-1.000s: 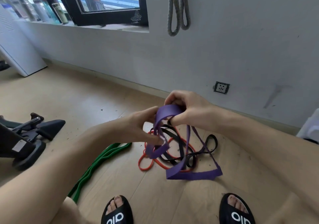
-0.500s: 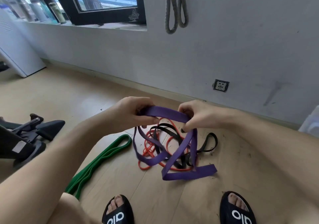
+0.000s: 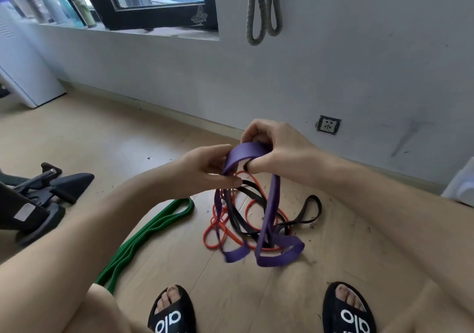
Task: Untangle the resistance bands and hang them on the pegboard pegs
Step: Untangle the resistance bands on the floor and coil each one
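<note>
We see both hands, left hand (image 3: pixel 205 171) and right hand (image 3: pixel 277 148), fingers pinching the purple band (image 3: pixel 272 204); its lower loops blur, hiding the tangle.

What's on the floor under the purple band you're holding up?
Under the purple band, tangled orange band and black band lie on the floor. Their crossings behind the purple loops are hidden.

Both bare forearms reach forward, the 2 hands raised close together; left hand (image 3: pixel 205 171) and right hand (image 3: pixel 275 150) each with fingers curled, pinching.
</note>
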The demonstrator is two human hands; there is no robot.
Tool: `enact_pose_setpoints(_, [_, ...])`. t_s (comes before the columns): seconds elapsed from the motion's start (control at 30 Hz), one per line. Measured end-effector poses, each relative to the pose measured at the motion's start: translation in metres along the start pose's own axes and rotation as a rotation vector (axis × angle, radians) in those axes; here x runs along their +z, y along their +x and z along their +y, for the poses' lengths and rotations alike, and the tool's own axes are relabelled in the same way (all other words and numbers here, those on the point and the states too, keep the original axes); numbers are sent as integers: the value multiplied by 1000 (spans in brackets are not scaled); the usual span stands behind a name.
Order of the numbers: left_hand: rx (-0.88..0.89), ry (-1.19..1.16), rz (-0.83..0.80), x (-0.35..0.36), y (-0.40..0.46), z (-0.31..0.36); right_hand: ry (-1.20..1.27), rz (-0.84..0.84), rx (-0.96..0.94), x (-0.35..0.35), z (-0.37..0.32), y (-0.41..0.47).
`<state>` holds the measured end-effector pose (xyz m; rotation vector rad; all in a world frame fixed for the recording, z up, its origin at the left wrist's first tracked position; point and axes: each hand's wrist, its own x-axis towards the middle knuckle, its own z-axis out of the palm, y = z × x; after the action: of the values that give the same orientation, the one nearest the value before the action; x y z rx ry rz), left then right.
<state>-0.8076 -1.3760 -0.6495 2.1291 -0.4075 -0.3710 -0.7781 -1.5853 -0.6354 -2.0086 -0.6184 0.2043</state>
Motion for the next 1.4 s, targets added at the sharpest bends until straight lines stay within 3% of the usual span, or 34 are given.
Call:
enact_pose_setpoints(0.07, [-12, 46, -3, -8, -2, 1, -28, -44, 15, -3, 4, -1])
enact_pose_setpoints(0.17, [-20, 162, 34, -24, -10, 1, -235, -241, 135, -12, 20, -3])
enact_pose_setpoints(0.27, [-35, 123, 2, -26, -11, -1, -232, -303, 221, -19, 31, -5])
enact_pose_setpoints(0.4, [-78, 191, -53, -15, -5, -10, -45, -150, 176, -18, 22, -4])
enact_pose_setpoints(0.53, [-119, 79, -175, 4, -2, -12, 100, -81, 116, -11, 9, -3])
enact_pose_setpoints(0.67, [-31, -20, -76, 17, 8, -1, 189, -97, 129, 0, 1, -2])
enact_pose_setpoints(0.83, [2, 18, -20, 19, 11, 6, 324, -73, 97, 5, -8, -1])
enact_pose_setpoints(1.13, [92, -76, 76, 29, 19, 5, 462, 90, 93, 5, -15, 0])
enact_pose_setpoints(1.4, [52, -76, 28, 29, 24, 9, 607, 157, 118, 7, -22, 2])
